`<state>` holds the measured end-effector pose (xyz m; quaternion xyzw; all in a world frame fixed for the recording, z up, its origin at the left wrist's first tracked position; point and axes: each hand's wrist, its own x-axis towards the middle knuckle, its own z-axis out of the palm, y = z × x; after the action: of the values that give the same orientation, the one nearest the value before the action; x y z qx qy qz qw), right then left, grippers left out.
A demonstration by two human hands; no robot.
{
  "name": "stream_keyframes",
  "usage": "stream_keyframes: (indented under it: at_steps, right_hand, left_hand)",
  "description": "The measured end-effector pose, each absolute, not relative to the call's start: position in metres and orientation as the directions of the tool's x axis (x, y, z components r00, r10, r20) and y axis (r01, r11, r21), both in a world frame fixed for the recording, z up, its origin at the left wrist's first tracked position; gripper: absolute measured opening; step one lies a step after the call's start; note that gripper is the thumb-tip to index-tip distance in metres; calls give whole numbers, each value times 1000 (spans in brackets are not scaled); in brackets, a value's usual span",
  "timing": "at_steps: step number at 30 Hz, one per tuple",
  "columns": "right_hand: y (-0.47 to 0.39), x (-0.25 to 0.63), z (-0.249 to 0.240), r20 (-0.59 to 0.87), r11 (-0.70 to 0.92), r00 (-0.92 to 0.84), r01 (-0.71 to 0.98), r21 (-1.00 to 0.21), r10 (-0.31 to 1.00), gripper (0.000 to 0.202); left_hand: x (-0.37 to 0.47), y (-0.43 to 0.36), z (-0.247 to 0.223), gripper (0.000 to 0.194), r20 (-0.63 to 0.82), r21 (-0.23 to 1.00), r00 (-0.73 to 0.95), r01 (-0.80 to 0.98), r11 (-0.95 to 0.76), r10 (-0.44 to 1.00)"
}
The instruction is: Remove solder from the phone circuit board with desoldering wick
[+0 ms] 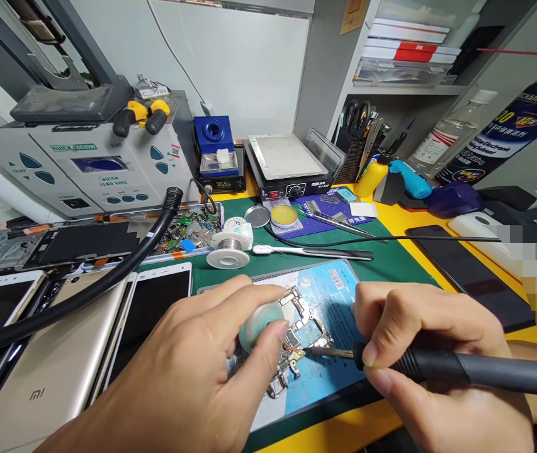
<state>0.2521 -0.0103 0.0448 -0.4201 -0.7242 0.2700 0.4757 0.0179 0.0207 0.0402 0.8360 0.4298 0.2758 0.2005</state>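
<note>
My left hand (211,358) pinches a round, pale green-and-white reel (264,324) between thumb and fingers. A short copper-coloured braid (291,346) runs from its side onto a phone circuit board (303,314), so it looks like desoldering wick. My right hand (429,352) grips a soldering iron (457,370) by its black handle. The iron's tip is at the board, close to the end of the braid; whether they touch I cannot tell. Under the board lies a blue-and-white sheet (334,371). Part of the board is hidden behind my left hand and the reel.
Beyond my hands are a solder spool (228,251), a toothbrush (315,252), an open tin of yellow paste (284,216) and tweezers (332,220). A black cable (438,238) crosses the mat (400,258). Phones (60,352) lie left, beneath a thick black hose (121,277).
</note>
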Motion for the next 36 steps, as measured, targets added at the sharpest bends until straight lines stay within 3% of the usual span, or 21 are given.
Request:
stream_keyframes:
  at_steps: [19, 36]
  right_hand:
    - [-10, 251, 39, 465, 500, -186, 313, -807, 866, 21]
    - [-10, 248, 42, 467, 499, -177, 317, -806, 866, 20]
  left_hand:
    - [12, 20, 33, 24, 301, 493, 509, 641, -588, 807]
    - [16, 18, 31, 26, 360, 497, 464, 639, -587, 809]
